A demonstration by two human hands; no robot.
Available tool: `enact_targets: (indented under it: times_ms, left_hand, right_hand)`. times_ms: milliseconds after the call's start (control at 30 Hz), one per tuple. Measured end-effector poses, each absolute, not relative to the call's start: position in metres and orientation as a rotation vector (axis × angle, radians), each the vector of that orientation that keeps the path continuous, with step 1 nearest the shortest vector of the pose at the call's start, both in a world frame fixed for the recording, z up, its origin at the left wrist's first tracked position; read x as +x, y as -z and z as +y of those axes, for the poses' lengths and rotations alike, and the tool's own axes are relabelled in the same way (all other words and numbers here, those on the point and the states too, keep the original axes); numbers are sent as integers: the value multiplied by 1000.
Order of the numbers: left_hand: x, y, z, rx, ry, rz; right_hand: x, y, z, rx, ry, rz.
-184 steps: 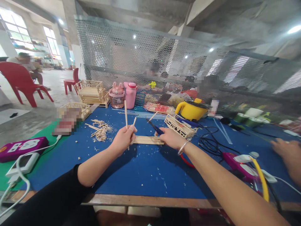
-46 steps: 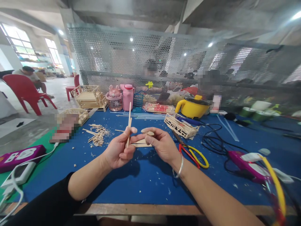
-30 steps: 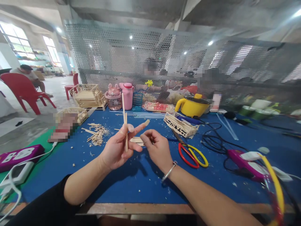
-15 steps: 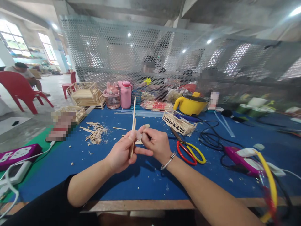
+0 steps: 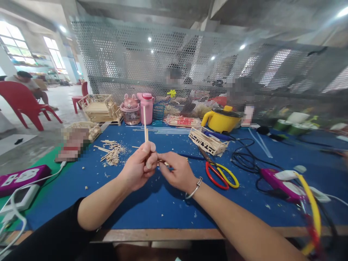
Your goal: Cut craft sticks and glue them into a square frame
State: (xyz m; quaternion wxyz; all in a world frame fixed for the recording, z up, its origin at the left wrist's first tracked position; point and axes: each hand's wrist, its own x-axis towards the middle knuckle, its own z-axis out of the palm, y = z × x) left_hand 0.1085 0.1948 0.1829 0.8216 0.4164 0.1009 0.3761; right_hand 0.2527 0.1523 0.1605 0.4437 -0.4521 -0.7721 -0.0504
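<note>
Two thin wooden sticks (image 5: 145,125) stand nearly upright in my left hand (image 5: 140,165), whose fingers are wrapped round their lower part. My right hand (image 5: 178,170), with a silver bangle at the wrist, is closed in a pinch against the left fingers; what lies between its fingertips is too small to make out. To the right rest scissors (image 5: 220,175) with one red and one yellow handle. A small lattice frame of sticks (image 5: 208,141) sits behind them. Left of my hands lies a pile of short stick pieces (image 5: 110,152) with crumbs.
Along the back stand a larger stick model (image 5: 99,108), a pink bottle (image 5: 146,112) and a yellow pot (image 5: 224,121) before a perforated metal screen (image 5: 130,65). Black cables (image 5: 241,156) and a purple power strip (image 5: 282,185) are right; a phone (image 5: 73,145) lies left. People sit beyond.
My left hand has moved slightly left and closed more tightly round the sticks. My right hand has turned downward, its fingertips now lower beside the left fingers.
</note>
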Motion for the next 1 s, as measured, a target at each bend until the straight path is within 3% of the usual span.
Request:
enact_targets:
  times_ms: [167,433,767,1000]
  left_hand:
    - [111,-174,200,1088,-897,258]
    - [111,-171,196,1203,-865,362]
    - [113,-169,194,1287,-747,373]
    - [108,-170,200,1245,-574,189]
  right_hand:
    - [252,-174,145,-1134,-342,-1630]
    - [261,-182,137,-1118,-340,-1791]
    - [259,-182,135,-1248,-8,-1992]
    - [251,-179,135,-1208,-400,-1806]
